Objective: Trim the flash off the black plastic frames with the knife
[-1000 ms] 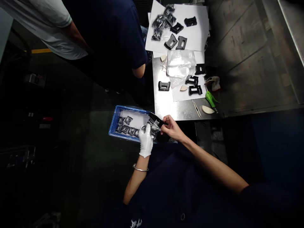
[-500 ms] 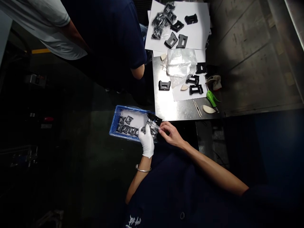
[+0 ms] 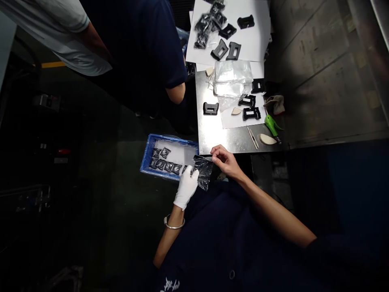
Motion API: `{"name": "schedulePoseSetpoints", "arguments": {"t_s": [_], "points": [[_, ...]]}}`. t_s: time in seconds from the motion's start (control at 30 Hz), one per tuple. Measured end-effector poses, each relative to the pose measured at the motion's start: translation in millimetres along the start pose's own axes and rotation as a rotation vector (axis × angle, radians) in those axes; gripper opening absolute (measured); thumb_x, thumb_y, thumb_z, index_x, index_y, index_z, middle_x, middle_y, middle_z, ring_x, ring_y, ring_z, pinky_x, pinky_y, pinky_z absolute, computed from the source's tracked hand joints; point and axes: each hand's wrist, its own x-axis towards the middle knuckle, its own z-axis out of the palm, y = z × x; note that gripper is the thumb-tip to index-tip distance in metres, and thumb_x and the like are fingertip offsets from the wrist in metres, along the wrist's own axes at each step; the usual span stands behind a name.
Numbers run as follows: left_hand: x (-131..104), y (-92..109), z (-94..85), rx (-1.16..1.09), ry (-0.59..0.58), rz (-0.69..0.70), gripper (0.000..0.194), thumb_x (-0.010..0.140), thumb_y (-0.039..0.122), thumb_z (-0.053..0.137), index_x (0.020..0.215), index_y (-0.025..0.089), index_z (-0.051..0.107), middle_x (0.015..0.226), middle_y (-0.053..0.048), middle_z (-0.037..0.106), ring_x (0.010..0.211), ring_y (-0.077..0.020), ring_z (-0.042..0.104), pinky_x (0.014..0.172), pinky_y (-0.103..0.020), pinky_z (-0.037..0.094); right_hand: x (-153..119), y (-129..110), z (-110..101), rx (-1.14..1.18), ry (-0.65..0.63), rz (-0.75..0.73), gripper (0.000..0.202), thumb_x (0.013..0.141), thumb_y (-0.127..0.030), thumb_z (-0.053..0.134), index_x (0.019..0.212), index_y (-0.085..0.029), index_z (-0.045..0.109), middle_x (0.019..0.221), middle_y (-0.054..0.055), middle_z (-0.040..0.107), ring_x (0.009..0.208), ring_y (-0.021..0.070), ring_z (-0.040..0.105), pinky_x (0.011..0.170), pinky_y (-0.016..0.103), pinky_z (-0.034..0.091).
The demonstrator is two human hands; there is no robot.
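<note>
In front of my body a clear plastic bag (image 3: 203, 173) hangs between my two hands, with a black part showing dark at or in it. My left hand (image 3: 187, 183), in a white glove, is closed on the bag's left side, thumb up. Bare fingers of my right hand (image 3: 225, 161) pinch the bag's upper right edge. A blue bin (image 3: 145, 156) lies just beyond my left hand. Inside it, several black parts in clear bags (image 3: 169, 166) form a row, and further bagged ones lie behind. How far the part is inside the bag I cannot make out.
A metal table (image 3: 209, 136) bears several black plastic parts (image 3: 210, 108), a stack of clear bags (image 3: 232, 77), tweezers (image 3: 252, 138) and a green-handled tool (image 3: 272, 125). Bagged parts (image 3: 206, 24) lie on white paper farther off. A co-worker's elbow (image 3: 176, 92) is at the table's left.
The black part's edge that stood above the bag has gone down. The bag now hangs lower and shows more fully. My left hand has tilted, and my right hand has moved slightly right and away from me.
</note>
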Motion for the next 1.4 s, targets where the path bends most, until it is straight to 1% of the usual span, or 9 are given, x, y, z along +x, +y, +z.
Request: {"name": "schedulePoseSetpoints", "arguments": {"t_s": [0.13,0.27,0.47,0.67,0.8,1.0,1.13,1.23,1.4], "points": [[0,-4,-6.6,0.095,-0.121,0.006,0.025,0.076,0.025,0.078,0.101,0.019,0.075,0.112,-0.016,0.074,0.125,-0.0354,0.061,0.119,-0.049,0.037,13,-2,-1,0.092,-0.160,0.104,0.037,0.089,-0.055,0.069,0.082,-0.021,0.056,0.093,0.004,0.058,0.082,0.0161,0.054,0.076,0.032,0.044],[-1,-6,-16.7,0.129,-0.120,-0.008,0.038,0.075,0.026,0.079,0.112,0.020,0.075,0.121,-0.017,0.073,0.131,-0.0378,0.058,0.122,-0.051,0.034,14,5,7,0.038,-0.112,0.181,0.035,0.091,-0.053,0.067,0.085,-0.021,0.054,0.083,0.000,0.056,0.073,0.0140,0.051,0.069,0.030,0.043],[-8,-2,-28.0,0.293,-0.142,0.021,0.052,0.082,0.027,0.071,0.135,0.025,0.068,0.101,-0.014,0.078,0.101,-0.0341,0.071,0.102,-0.043,0.048,15,2,29,-0.239,-0.233,0.069,0.044,0.087,-0.050,0.074,0.116,-0.023,0.056,0.115,0.008,0.064,0.090,0.0198,0.062,0.078,0.035,0.050],[-12,-7,-39.5,0.382,-0.146,-0.045,0.056,0.082,0.028,0.072,0.137,0.023,0.066,0.081,-0.012,0.074,0.081,-0.0324,0.071,0.089,-0.041,0.050,37,4,54,-0.294,-0.373,0.069,0.027,0.096,-0.044,0.062,0.082,-0.022,0.055,0.090,0.006,0.068,0.077,0.0188,0.061,0.069,0.033,0.045],[-10,-23,-48.2,0.297,-0.146,-0.079,0.046,0.083,0.027,0.071,0.129,0.023,0.070,0.097,-0.015,0.076,0.096,-0.0340,0.071,0.095,-0.043,0.049,41,23,70,-0.094,-0.290,0.199,0.029,0.096,-0.045,0.061,0.082,-0.023,0.049,0.098,0.007,0.069,0.088,0.0199,0.064,0.074,0.032,0.047],[0,-46,-63.4,-0.014,-0.123,-0.122,0.030,0.090,0.032,0.067,0.119,0.025,0.072,0.118,-0.013,0.072,0.115,-0.0310,0.066,0.108,-0.047,0.047,50,67,95,-0.044,-0.408,0.389,0.041,0.091,-0.059,0.064,0.080,-0.022,0.049,0.071,-0.003,0.049,0.064,0.0137,0.045,0.062,0.028,0.036],[12,-69,-71.9,-0.681,-0.446,-0.439,0.068,0.088,0.073,0.057,0.129,0.020,0.063,0.125,-0.018,0.068,0.114,-0.0340,0.068,0.101,-0.056,0.052,60,78,118,0.116,-0.405,0.404,0.041,0.089,-0.058,0.068,0.081,-0.022,0.050,0.073,-0.002,0.049,0.066,0.0137,0.044,0.062,0.028,0.035],[29,-95,-67.5,-0.771,-0.661,-0.560,0.097,0.078,0.095,0.034,0.114,0.011,0.066,0.105,-0.022,0.070,0.088,-0.0326,0.072,0.080,-0.058,0.058,71,78,132,0.094,-0.532,0.356,0.027,0.097,-0.049,0.062,0.099,-0.023,0.057,0.081,0.001,0.055,0.071,0.0161,0.049,0.065,0.030,0.040],[98,-133,-53.9,-0.481,-0.512,-0.374,0.055,0.078,0.056,0.073,0.113,0.014,0.066,0.097,-0.011,0.069,0.078,-0.0208,0.068,0.080,-0.043,0.060,100,121,132,-0.272,-0.594,0.171,0.021,0.102,-0.034,0.048,0.100,-0.023,0.065,0.090,0.007,0.065,0.082,0.0223,0.061,0.079,0.037,0.048]]}}
